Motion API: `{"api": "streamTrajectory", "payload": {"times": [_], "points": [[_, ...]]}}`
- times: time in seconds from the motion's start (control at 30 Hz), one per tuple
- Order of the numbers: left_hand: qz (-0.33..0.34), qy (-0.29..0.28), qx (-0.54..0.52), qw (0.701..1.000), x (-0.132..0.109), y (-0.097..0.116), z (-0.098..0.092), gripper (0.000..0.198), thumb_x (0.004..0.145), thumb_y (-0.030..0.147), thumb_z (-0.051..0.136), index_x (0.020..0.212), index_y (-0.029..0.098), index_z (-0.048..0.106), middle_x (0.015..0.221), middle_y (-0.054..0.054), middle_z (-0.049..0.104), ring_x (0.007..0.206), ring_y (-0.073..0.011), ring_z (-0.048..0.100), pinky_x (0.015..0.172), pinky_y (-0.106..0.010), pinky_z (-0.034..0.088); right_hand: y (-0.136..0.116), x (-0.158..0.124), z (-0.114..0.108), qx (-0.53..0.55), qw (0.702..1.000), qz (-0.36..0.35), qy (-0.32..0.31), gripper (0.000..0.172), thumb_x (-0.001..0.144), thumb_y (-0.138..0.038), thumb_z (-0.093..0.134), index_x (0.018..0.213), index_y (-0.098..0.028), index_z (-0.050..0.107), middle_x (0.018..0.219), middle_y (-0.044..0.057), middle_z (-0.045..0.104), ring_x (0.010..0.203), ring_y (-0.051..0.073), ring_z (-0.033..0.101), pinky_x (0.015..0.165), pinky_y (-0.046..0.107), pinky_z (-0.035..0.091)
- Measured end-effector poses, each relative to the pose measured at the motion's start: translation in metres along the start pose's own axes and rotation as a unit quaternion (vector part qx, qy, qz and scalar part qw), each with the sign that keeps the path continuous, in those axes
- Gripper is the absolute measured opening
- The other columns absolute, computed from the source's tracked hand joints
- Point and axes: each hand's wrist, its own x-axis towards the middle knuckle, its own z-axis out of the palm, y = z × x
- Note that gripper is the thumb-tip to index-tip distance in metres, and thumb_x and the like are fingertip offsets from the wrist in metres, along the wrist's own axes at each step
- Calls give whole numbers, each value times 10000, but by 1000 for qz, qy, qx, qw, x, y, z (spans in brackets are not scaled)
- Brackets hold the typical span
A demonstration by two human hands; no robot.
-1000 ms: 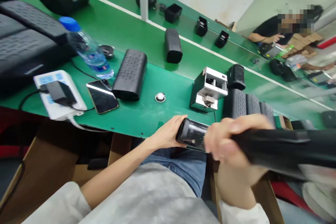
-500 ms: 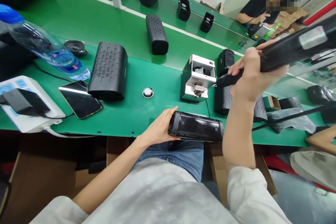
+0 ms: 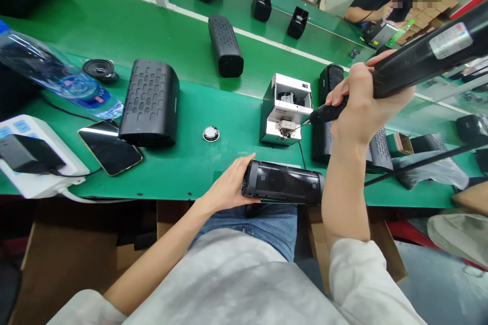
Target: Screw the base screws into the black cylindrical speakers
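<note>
At the table's front edge my left hand [image 3: 231,185] grips the left end of a black speaker body [image 3: 284,183] that lies lengthwise. My right hand [image 3: 368,96], raised at the right, is wrapped round a black electric screwdriver [image 3: 415,63]. The screwdriver's thin tip meets the front of a small white and silver box-shaped machine [image 3: 286,109], at its metal outlet. Whether a screw sits on the tip is too small to tell. A small round silver part [image 3: 211,133] lies on the green table, left of the machine.
On the left stand a large black speaker [image 3: 150,101], a phone [image 3: 110,146], a white power strip [image 3: 41,157] and a water bottle [image 3: 64,73]. Another speaker [image 3: 225,45] is behind. More speakers [image 3: 379,150] and a plastic bag [image 3: 434,170] are at the right. A person [image 3: 369,2] works across the table.
The view has shifted slightly. Both hands keep their holds, and the screwdriver tip stays at the machine's front.
</note>
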Motion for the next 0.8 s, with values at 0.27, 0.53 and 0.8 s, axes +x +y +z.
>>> {"api": "streamTrajectory", "payload": {"times": [0.27,0.53,0.8], "points": [[-5,-2,2,1000,1,1,-1,1429,790,399,1090,1855,312,141,1716,-237,516,1604,-504,557,1308,-698,521,4,3,-2,-30,999,10,-8,500,970,-707,844,981,-358,486,583,-97,408,445,113,387,423,388,392],[0,-6,9,1000,1,1,0,1402,817,443,1067,1852,297,133,1709,-236,509,1586,-493,555,1310,-696,507,3,-3,-7,-23,999,37,-33,623,847,-840,896,972,-362,518,717,-46,525,517,100,378,470,383,416],[1,-5,10,1000,1,-2,-2,1404,802,448,1067,1852,288,148,1720,-232,502,1595,-497,549,1322,-691,499,-16,-7,-10,-1,997,-65,35,291,1101,-486,700,1000,-298,502,689,-86,367,466,78,394,437,307,363]]}}
